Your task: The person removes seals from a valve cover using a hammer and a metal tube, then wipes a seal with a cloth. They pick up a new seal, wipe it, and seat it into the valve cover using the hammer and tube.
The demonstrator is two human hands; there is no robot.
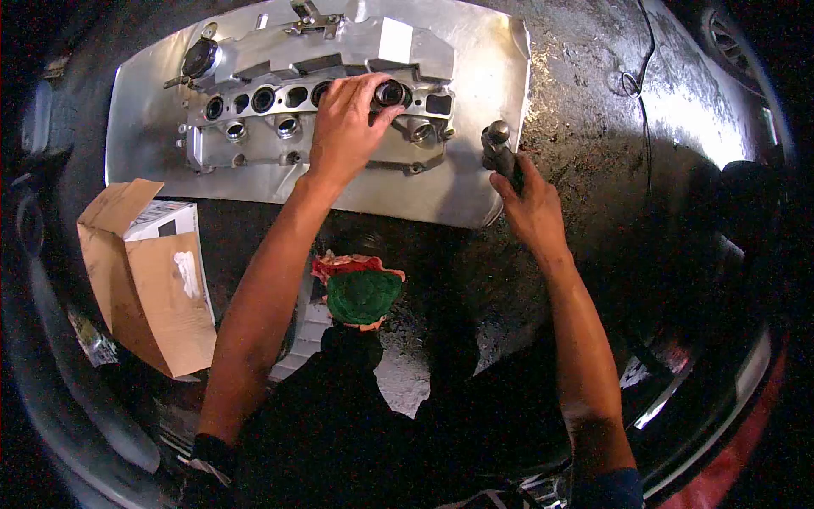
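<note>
A silver metal valve cover (326, 51) lies on a bare metal sheet (144, 119). Along its near side runs a row of round ports, some with black rings inside. My left hand (343, 114) reaches over this row, thumb and forefinger closed around a black round piece (390, 92) at one of the right-hand ports. The other fingers rest on the cover and hide part of the row. Beyond the sheet's right edge, my right hand (534, 204) grips a ball-peen hammer (497, 136) by its handle, head pointing away from me and off the cover.
An opened cardboard box (157, 288) with a white carton (165, 219) in it stands at the left. A green and red cloth-like bundle (365, 293) is below the sheet. On the dark, stained floor (585, 93) lies a black cable (649, 68). A wheel (731, 42) shows far right.
</note>
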